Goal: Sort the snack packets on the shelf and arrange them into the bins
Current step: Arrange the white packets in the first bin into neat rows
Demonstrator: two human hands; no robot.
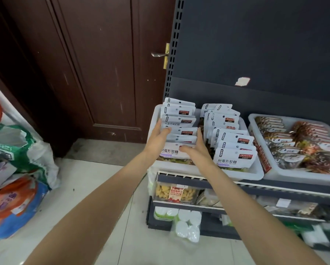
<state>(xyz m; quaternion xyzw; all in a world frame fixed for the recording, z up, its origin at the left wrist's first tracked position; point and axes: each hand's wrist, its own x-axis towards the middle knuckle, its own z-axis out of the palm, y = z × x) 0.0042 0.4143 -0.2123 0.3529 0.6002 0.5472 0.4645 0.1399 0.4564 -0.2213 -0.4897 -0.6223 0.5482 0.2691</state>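
reading "树莓形软糖" on white packets [235, 159], both hands [160, 136] alongside

Dark grey metal shelf unit [286, 188] carrying 2 bins

At its left end sits a white plastic bin [256, 174] of white candy packets [235, 158]; a second white plastic bin [294, 178] of brown snack packets [298, 144] stands just beside it, toward the right edge.

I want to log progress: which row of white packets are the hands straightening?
The left row, by the door; left hand and right hand flank it.
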